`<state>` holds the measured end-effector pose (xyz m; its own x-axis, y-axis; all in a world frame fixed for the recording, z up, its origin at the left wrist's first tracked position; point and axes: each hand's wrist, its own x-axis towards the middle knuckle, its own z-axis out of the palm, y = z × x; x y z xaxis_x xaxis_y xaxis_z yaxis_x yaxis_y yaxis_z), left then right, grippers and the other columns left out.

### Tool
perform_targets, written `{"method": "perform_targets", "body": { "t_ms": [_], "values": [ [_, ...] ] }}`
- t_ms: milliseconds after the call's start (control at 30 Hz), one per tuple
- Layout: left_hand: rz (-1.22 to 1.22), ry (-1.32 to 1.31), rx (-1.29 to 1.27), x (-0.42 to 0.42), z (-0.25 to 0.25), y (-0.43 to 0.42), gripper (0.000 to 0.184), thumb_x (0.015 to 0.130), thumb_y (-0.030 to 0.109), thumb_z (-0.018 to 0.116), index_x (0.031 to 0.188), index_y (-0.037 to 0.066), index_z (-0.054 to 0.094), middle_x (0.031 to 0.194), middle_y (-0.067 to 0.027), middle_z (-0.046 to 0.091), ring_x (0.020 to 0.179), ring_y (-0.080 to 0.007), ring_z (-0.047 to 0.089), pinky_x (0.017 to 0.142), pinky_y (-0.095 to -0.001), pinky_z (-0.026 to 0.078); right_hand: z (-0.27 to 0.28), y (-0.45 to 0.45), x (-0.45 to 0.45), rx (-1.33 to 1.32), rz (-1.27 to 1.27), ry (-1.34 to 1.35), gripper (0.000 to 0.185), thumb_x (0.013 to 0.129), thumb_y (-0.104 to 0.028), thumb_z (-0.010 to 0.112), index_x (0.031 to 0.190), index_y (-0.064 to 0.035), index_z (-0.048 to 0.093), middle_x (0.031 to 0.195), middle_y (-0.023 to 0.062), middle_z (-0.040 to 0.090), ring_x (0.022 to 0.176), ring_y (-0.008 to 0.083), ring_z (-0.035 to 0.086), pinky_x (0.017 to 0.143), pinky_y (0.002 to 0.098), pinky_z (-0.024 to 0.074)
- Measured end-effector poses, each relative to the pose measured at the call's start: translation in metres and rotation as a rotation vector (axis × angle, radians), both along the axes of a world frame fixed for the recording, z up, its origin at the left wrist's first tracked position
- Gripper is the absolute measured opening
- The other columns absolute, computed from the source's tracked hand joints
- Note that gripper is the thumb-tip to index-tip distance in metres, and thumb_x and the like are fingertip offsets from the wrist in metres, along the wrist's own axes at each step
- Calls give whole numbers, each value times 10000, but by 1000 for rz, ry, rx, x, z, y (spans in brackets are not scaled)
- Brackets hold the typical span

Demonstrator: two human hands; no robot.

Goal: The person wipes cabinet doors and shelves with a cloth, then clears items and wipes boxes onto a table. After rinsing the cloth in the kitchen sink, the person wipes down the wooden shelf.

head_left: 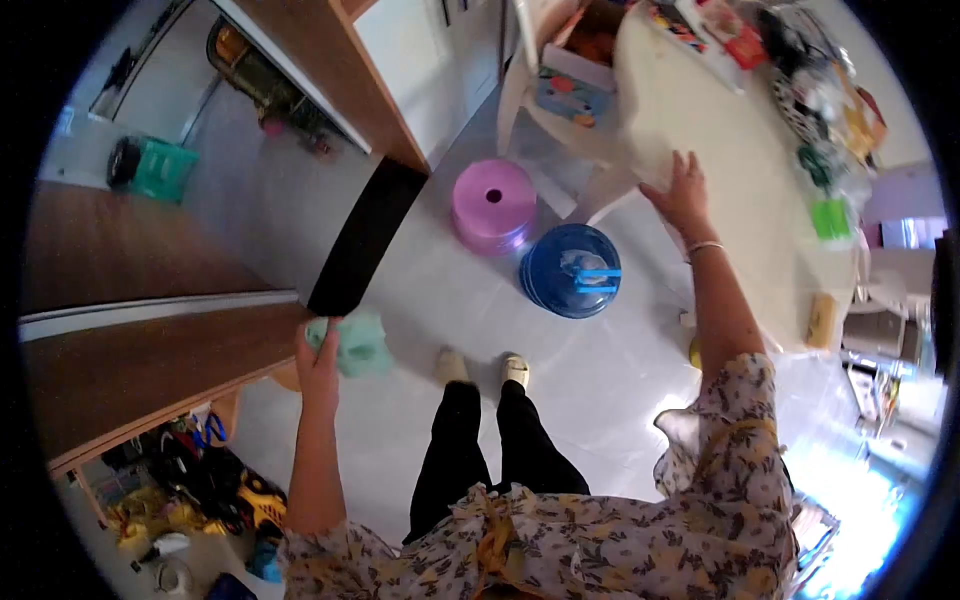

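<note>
My left hand (318,362) is closed on a pale green cloth (364,346), which hangs out to the right of the fingers. It is beside the end of a wooden cabinet (200,350), near a black strip on the floor. My right hand (684,200) reaches forward with its fingers apart and holds nothing. Its fingers are over the edge of a cream table (740,200); whether they touch it I cannot tell.
A blue water jug (545,270) and a pink round container (494,215) stand on the floor ahead. A white chair (560,120) is by the table. Bags and packets (825,100) crowd the table's far side. Shoes and bags (190,470) lie at lower left.
</note>
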<state>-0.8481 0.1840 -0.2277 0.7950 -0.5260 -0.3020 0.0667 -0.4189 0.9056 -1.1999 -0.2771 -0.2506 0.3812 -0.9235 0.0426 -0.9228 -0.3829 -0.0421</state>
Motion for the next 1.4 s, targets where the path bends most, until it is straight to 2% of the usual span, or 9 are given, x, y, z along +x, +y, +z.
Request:
{"method": "perform_targets", "body": {
  "t_ms": [233, 400, 600, 700, 933, 1033, 1100, 1233, 1400],
  "values": [
    [-420, -17, 61, 32, -195, -172, 347, 928, 214, 513, 1226, 36, 512, 954, -106, 654, 837, -155, 608, 758, -300, 495, -26, -8, 14, -148, -3, 144, 840, 732, -322, 695, 1417, -88, 270, 1458, 175, 271, 1338, 344, 256, 1087, 457, 222],
    [-752, -312, 276, 6, -349, -294, 365, 840, 195, 607, 1199, 147, 559, 1169, -110, 589, 975, -327, 599, 829, -413, 480, -42, -17, 19, -244, -26, 208, 818, 693, -176, 720, 1388, -62, 304, 1405, 181, 357, 1287, 364, 340, 1055, 473, 279],
    [-992, -712, 555, -26, -495, -388, 556, 819, 251, 625, 1294, 33, 434, 1345, -122, 442, 1004, -303, 606, 823, -422, 505, -51, -24, 6, -241, 111, 241, 773, 806, -264, 647, 1442, -163, 221, 1467, 123, 264, 1323, 330, 266, 1090, 543, 230],
    [-1051, -559, 679, -29, -499, -402, 712, 745, 257, 718, 1313, -5, 378, 1308, -199, 442, 1013, -325, 601, 831, -427, 506, -51, -22, 10, -219, 31, 268, 769, 825, -356, 634, 1442, -195, 204, 1458, 122, 258, 1298, 341, 282, 1076, 579, 247],
    [-1169, -518, 728, -13, -511, -326, 569, 724, 233, 725, 1191, 14, 486, 1200, -187, 517, 1006, -330, 591, 880, -441, 473, -52, -23, 4, -274, 42, 319, 750, 837, -437, 600, 1434, -173, 231, 1429, 152, 302, 1278, 352, 336, 1043, 573, 316],
    [-967, -660, 615, -20, -498, -252, 501, 716, 216, 720, 1136, 16, 535, 1146, -186, 555, 1004, -324, 583, 893, -430, 464, -55, -24, 2, -312, 105, 260, 744, 846, -450, 580, 1429, -126, 250, 1421, 157, 326, 1291, 346, 338, 1040, 542, 319],
    [-973, -332, 847, -25, -456, -220, 411, 760, 167, 659, 1123, 8, 550, 1140, -186, 561, 1040, -326, 564, 901, -419, 465, -54, -27, -6, -367, 183, 270, 736, 851, -456, 567, 1416, -87, 274, 1416, 159, 336, 1281, 353, 347, 1032, 514, 323],
    [-806, -230, 841, -52, -493, -147, 335, 802, 75, 557, 1133, 21, 555, 1166, -168, 551, 1079, -326, 548, 912, -409, 465, -55, -25, -6, -391, 188, 278, 749, 846, -495, 552, 1411, -84, 284, 1393, 163, 364, 1240, 367, 376, 1019, 503, 330],
    [-764, -207, 881, -85, -489, -99, 378, 801, 50, 539, 1179, 43, 533, 1219, -157, 525, 1122, -325, 525, 938, -415, 450, -54, -21, -3, -390, 91, 340, 722, 820, -364, 619, 1402, -77, 304, 1393, 150, 370, 1239, 350, 387, 1029, 481, 335]
  ]
}}
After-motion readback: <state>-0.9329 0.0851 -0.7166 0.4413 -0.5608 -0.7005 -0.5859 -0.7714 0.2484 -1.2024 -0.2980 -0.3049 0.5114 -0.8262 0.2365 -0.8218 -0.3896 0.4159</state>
